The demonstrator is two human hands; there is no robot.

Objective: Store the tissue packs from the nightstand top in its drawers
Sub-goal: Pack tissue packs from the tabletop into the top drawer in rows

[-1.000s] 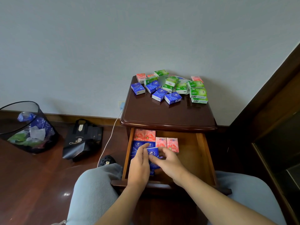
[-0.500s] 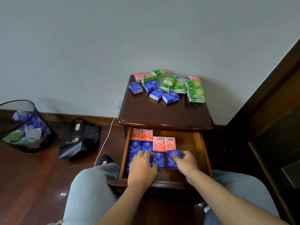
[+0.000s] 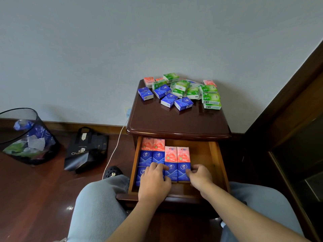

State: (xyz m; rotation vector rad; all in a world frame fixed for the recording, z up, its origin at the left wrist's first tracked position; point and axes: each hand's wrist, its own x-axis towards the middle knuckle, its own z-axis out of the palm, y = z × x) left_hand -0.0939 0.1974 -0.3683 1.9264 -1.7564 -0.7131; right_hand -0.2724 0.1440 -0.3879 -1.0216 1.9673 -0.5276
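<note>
Both hands were down in open drawer. Left hand lay on blue tissue packs, fingers bent; right hand pinched end pack, likely squaring row. Loose packs waited on nightstand top.

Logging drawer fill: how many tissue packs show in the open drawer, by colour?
Pink rectangular plastic-wrapped tissue packs: 4
Blue rectangular plastic-wrapped tissue packs: 5
Total: 9 visible. The left hand covers part of the front row and may hide another.
</note>
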